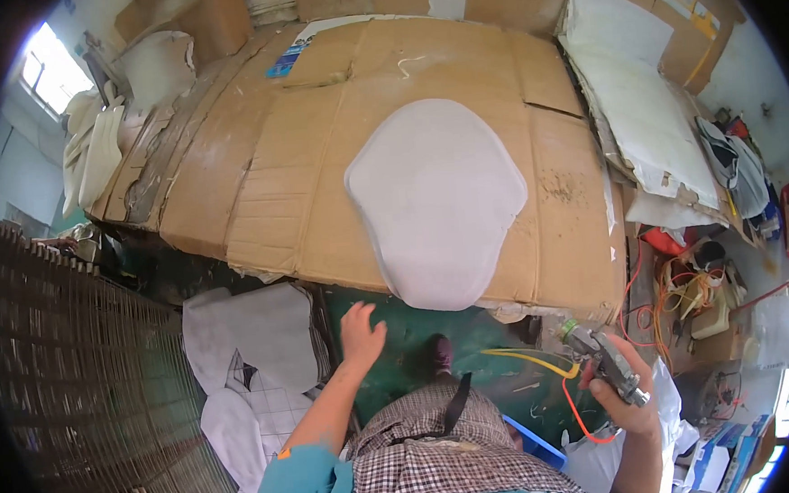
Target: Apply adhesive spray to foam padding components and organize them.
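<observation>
In my right hand [636, 402] is a metal spray gun [603, 360], with a yellow hose and an orange-red hose at it. It is out over the floor, beyond the table's near right edge. My left hand [362, 333] hovers in front of the table edge, holding nothing, its fingers loosely bent and apart. A pale grey-white padded panel [441, 198], broad at the top and narrower toward me, lies on the cardboard-covered table [291, 176]. Its lower end reaches the table's near edge.
Pale fabric pieces [260, 336] are stacked at my left, beside a slatted bamboo screen [95, 373]. White cushion-like pieces [92, 152] stand at the far left. Tangled hoses [678, 297] hang at right, below a white-covered side board [643, 105]. A blue bin [537, 441] sits near my legs.
</observation>
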A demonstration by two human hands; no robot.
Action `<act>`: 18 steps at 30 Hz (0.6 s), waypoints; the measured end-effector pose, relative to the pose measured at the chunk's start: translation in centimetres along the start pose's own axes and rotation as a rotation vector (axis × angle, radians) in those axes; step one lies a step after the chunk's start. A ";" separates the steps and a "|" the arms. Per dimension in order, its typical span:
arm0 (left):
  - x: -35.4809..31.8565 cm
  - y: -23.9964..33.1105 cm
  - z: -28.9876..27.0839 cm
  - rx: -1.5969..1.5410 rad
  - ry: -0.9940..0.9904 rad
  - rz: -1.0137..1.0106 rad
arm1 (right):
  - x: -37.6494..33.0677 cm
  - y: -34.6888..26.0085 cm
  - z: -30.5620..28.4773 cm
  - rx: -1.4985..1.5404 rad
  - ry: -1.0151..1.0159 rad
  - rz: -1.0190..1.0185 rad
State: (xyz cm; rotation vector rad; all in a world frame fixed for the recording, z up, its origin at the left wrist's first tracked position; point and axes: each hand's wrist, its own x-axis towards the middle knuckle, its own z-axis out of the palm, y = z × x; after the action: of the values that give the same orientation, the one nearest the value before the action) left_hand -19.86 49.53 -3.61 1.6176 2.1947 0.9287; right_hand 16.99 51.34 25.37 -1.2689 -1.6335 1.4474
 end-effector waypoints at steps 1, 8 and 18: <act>-2.3 -2.9 -0.7 -0.035 -0.084 -0.108 | -0.6 0.1 1.1 0.048 0.087 -0.022; -19.9 -18.0 -3.7 0.081 -0.323 -0.703 | -4.5 -1.2 1.6 0.005 0.293 -0.029; -21.0 -17.8 -5.6 -0.393 -0.357 -1.225 | -5.2 -1.7 3.3 0.057 0.272 -0.103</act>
State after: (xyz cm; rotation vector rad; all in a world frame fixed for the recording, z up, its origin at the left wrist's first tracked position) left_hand -29.18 25.08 -13.86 0.0897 1.9976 0.5359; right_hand 15.43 45.33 27.03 -1.2689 -1.4444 1.1936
